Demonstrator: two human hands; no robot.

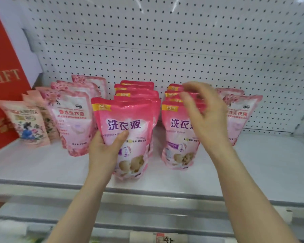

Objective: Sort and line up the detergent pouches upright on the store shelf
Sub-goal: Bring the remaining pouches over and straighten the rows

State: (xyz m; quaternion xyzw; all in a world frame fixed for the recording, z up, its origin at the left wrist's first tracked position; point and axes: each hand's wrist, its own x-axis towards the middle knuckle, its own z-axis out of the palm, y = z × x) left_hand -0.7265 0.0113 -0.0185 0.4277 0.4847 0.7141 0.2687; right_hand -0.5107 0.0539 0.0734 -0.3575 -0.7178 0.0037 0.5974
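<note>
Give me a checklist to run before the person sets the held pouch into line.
1. Grip: the left hand holds the front pouch low on its side, thumb across the face: ok.
2. Pose: the front pouch stands upright, label outward: ok.
3. Alignment: the front pouch sits left of the middle row behind it: not ok.
4. Contact: whether the right hand touches the right row is blurred: cannot tell.
5. The right row stands upright: ok.
6. Room: bare shelf shows ahead of the rows: ok.
</note>
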